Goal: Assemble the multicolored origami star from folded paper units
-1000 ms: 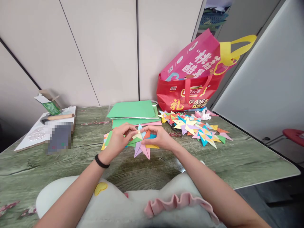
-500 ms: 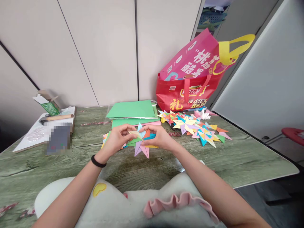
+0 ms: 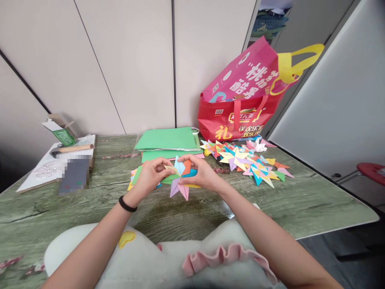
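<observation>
Between my two hands, above the table, is a multicoloured folded paper star (image 3: 179, 188) with blue, orange, green, yellow, purple and pink points. My left hand (image 3: 153, 176) pinches its pale yellow and green side between thumb and fingers. On the other side, my right hand (image 3: 202, 173) is closed on the orange and blue points. Loose coloured papers (image 3: 134, 177) lie partly hidden behind my left hand. Off to the right is a pile of finished-looking paper stars (image 3: 236, 157), with another star (image 3: 259, 173) at its front.
Green paper sheets (image 3: 167, 139) lie behind my hands. A red gift bag (image 3: 240, 116) with a pink bag (image 3: 243, 76) in it stands at the back right. At left are a white board (image 3: 36, 172), a small box (image 3: 61, 134), a wooden-handled tool (image 3: 75, 149) and a blurred-out dark object (image 3: 74, 174).
My left hand has shifted slightly right along the star, and my right fingers have moved off its blue point onto the orange one. The star stays in about the same place.
</observation>
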`<state>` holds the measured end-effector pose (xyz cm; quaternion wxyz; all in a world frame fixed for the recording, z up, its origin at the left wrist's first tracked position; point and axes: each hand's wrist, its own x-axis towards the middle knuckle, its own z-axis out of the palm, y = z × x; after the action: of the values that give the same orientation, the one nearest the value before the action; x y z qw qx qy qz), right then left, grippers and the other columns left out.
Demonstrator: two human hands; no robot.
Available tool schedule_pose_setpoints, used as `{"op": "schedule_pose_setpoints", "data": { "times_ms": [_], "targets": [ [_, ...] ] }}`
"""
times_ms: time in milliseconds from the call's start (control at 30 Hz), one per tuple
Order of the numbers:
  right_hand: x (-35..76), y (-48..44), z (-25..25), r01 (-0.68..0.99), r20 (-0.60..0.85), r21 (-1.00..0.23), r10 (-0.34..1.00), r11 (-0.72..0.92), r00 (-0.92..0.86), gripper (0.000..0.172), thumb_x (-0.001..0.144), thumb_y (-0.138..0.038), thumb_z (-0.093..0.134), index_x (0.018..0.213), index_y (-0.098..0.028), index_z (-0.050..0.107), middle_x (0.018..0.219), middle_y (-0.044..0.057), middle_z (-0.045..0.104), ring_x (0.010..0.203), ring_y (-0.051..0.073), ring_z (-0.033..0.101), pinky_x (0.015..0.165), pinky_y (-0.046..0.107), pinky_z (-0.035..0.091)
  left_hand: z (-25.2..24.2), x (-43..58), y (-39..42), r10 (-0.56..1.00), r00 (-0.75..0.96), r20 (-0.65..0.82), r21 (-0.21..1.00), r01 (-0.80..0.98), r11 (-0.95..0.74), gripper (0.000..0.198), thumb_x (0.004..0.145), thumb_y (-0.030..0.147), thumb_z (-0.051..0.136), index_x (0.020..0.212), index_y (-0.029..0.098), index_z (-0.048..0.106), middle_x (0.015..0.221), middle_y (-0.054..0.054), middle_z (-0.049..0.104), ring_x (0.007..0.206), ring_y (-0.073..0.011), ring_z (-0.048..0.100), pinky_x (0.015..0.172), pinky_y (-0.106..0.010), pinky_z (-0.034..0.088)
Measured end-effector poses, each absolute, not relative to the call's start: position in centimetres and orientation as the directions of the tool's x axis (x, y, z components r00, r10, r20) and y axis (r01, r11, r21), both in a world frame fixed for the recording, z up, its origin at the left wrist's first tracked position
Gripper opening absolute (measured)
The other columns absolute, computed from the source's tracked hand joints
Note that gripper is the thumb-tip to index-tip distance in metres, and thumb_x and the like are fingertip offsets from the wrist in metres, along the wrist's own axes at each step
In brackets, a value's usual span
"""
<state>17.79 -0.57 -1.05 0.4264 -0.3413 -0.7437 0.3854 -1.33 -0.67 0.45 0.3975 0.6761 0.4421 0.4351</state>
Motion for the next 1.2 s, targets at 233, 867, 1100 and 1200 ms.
{"op": "schedule_pose_setpoints", "data": {
  "times_ms": [233, 867, 1100, 1200],
  "targets": [
    [17.8, -0.5, -0.9, 0.164, 0.354, -0.884, 0.857, 0.437, -0.375, 0.047, 0.057, -0.027, 0.080, 0.098, -0.019, 0.059, 0.096, 0.002, 0.062, 0.077, 0.013, 0.057, 0.075, 0.029, 0.047, 0.9, -1.5, -1.0, 0.947, 0.267, 0.178, 0.937, 0.249, -0.246, 0.028, 0.066, 0.031, 0.071, 0.089, 0.017, 0.062, 0.061, 0.004, 0.057, 0.048, -0.0093, 0.052, 0.040, -0.020, 0.043],
    [18.0, -0.2, -0.7, 0.173, 0.336, -0.900, 0.891, 0.399, -0.306, 0.043, 0.054, -0.031, 0.081, 0.089, -0.018, 0.061, 0.069, -0.003, 0.057, 0.065, 0.013, 0.054, 0.067, 0.027, 0.044, 0.7, -1.0, -1.1, 0.940, 0.328, 0.090, 0.972, 0.176, -0.155, 0.043, 0.068, 0.033, 0.071, 0.101, 0.017, 0.048, 0.052, 0.006, 0.059, 0.033, -0.0083, 0.051, 0.029, -0.015, 0.033],
    [18.2, 0.0, -0.8, 0.174, 0.380, -0.885, 0.886, 0.432, -0.267, 0.045, 0.054, -0.037, 0.081, 0.091, -0.019, 0.061, 0.077, -0.001, 0.059, 0.065, 0.012, 0.054, 0.064, 0.026, 0.044, 1.0, -1.1, -1.4, 0.923, 0.373, 0.088, 0.971, 0.175, -0.164, 0.059, 0.069, 0.033, 0.071, 0.119, 0.015, 0.045, 0.043, 0.008, 0.056, 0.032, -0.0099, 0.048, 0.031, -0.018, 0.037],
    [18.0, -0.2, -0.7, 0.154, 0.370, -0.898, 0.896, 0.413, -0.245, 0.044, 0.053, -0.036, 0.081, 0.088, -0.019, 0.061, 0.071, -0.002, 0.059, 0.064, 0.013, 0.055, 0.065, 0.027, 0.045, 0.9, -0.9, -1.3, 0.932, 0.353, 0.083, 0.976, 0.160, -0.148, 0.060, 0.067, 0.034, 0.072, 0.117, 0.014, 0.046, 0.044, 0.008, 0.056, 0.032, -0.0100, 0.048, 0.031, -0.019, 0.037]
  ]
}}
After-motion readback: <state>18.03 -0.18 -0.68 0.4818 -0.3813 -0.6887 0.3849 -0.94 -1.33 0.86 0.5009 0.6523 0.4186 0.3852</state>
